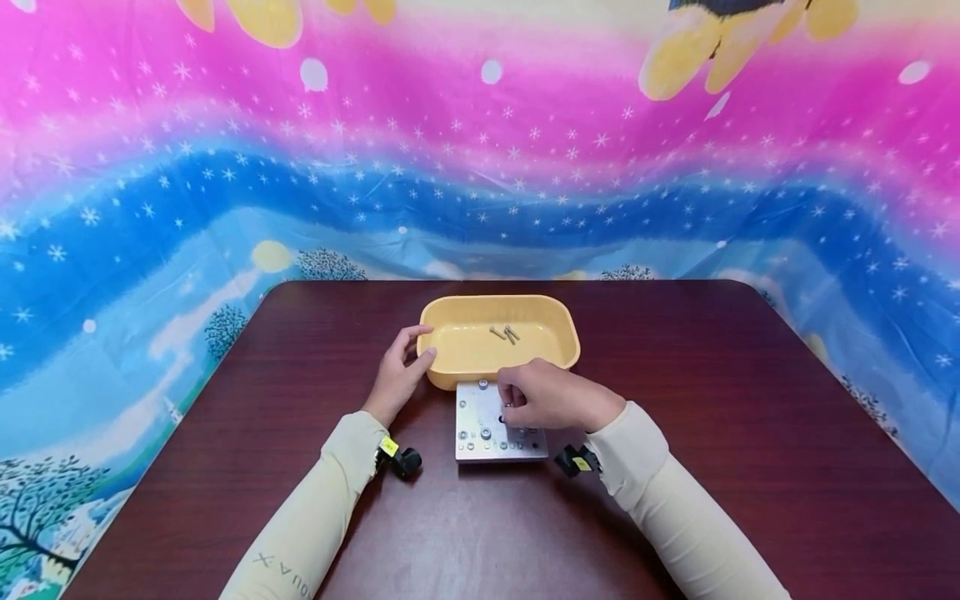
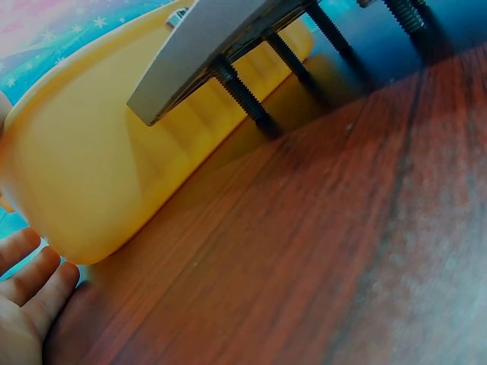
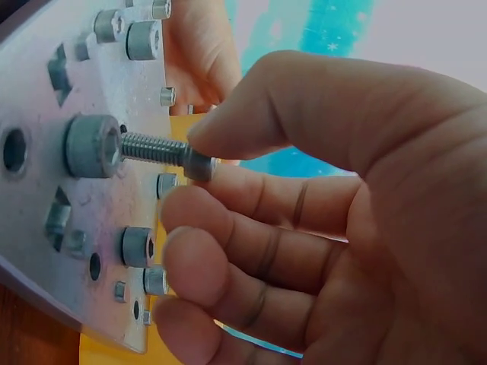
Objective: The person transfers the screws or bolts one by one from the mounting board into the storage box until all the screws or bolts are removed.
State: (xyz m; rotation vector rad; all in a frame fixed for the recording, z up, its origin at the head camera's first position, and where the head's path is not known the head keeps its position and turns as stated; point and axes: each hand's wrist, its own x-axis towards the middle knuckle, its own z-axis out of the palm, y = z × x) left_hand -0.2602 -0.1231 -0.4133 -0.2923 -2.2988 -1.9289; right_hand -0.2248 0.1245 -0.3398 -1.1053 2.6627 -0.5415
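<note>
My right hand [image 1: 558, 396] pinches a socket-head screw [image 3: 156, 148] by its head, between thumb and index finger. The screw's threaded end points at a metal plate [image 1: 487, 410], overlapping a larger bolt head [image 3: 95, 146] in the right wrist view. The other fingers curl loosely below, beside the plate. Several socket-head screws stand in the plate, and open holes show among them. My left hand [image 1: 397, 375] rests at the left end of a yellow tray [image 1: 459, 343], thumb and fingertips on its rim, with its lower fingers [image 2: 47, 285] near the outer wall.
A few loose screws [image 1: 511, 334] lie in the tray, behind the plate. Threaded shanks [image 2: 242, 93] stick out below the plate, over the dark red wooden table [image 1: 300, 358]. A patterned cloth [image 1: 480, 167] hangs behind the table.
</note>
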